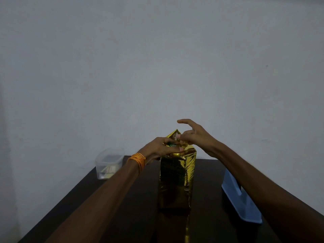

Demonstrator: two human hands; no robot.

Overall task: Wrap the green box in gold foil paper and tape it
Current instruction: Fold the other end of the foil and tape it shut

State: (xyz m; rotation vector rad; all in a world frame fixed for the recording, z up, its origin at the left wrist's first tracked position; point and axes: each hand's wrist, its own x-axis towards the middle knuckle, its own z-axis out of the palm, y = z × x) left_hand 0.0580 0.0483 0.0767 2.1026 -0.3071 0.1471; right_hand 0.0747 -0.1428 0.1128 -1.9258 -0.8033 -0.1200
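Head view: dark table [206, 190], grey wall [122, 67]

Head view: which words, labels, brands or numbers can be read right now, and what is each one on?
White lettering on the green cardboard box, exposed at the open top of the gold foil paper: too blurred to read.
Clear plastic container, blue plastic object, dark table: no text visible.

light: dim, flat, cool grey cast, source not visible | glare: bright streaks on gold foil [177, 174], which is mirrored in glossy dark table [122, 207] | shadows: faint, soft | sharpness: soft and smeary throughout | edges: wide-angle stretch, wall [157, 58] darkens toward corners
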